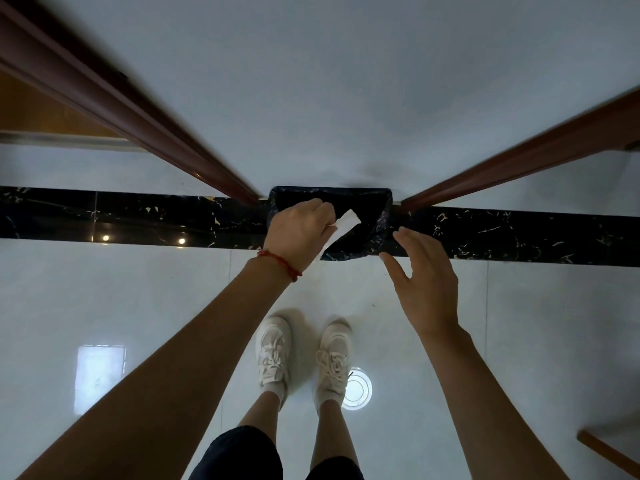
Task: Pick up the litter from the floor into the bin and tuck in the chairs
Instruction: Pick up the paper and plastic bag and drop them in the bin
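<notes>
The left hand (pixel 299 230) pinched a white paper (pixel 341 227) over the dark bin (pixel 377 216) against the wall, part of the sheet hanging past the near rim. The right hand (pixel 424 271) hovered released, fingers spread, just beside the bin, holding nothing. Let go from there, the light paper could drift or catch the rim and land back on the floor (pixel 173 306)

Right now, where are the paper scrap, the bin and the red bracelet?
paper scrap (pixel 346 221), head view, its white middle.
bin (pixel 379 216), head view, its dark right wall.
red bracelet (pixel 282 264), head view, the cord across the wrist.
</notes>
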Motion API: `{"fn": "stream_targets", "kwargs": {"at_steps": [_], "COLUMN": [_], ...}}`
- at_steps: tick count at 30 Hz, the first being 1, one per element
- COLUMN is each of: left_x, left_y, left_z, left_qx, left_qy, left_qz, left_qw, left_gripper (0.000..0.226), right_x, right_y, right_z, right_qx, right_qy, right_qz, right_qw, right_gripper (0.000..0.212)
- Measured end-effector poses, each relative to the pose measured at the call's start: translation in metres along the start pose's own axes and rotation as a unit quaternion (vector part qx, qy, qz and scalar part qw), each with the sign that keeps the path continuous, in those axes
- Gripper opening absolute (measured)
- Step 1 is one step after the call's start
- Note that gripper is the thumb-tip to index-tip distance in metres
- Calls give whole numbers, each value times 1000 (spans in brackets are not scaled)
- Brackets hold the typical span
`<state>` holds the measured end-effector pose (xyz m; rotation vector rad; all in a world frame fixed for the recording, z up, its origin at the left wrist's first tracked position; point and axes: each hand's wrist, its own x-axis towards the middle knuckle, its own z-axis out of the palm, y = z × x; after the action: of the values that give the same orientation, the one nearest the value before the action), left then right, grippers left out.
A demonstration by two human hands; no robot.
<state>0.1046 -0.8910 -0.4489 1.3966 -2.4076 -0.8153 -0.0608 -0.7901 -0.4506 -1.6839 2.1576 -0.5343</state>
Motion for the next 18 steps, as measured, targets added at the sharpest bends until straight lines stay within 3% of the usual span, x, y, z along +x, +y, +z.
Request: {"fn": "stream_targets", "kwargs": {"at_steps": [4, 9, 18], "left_x": [21, 19, -56], "left_y": [-7, -14, 19], "left_z": [26, 43, -12], "left_qx": [40, 126, 145], "left_qy": [-16, -61, -63], "left_qz": [10, -15, -6], "left_qw": [999, 990, 987], "left_gripper": [12, 47, 53], "right_x": [-2, -3, -15], "right_y": [12, 14, -15], "right_z": [-2, -5, -38], "right_qx": [-29, -46, -60], "right_qy": [14, 7, -5], "right_qz": [-41, -46, -19], "right_qw": [999, 998, 998], "right_gripper": [33, 34, 38]}}
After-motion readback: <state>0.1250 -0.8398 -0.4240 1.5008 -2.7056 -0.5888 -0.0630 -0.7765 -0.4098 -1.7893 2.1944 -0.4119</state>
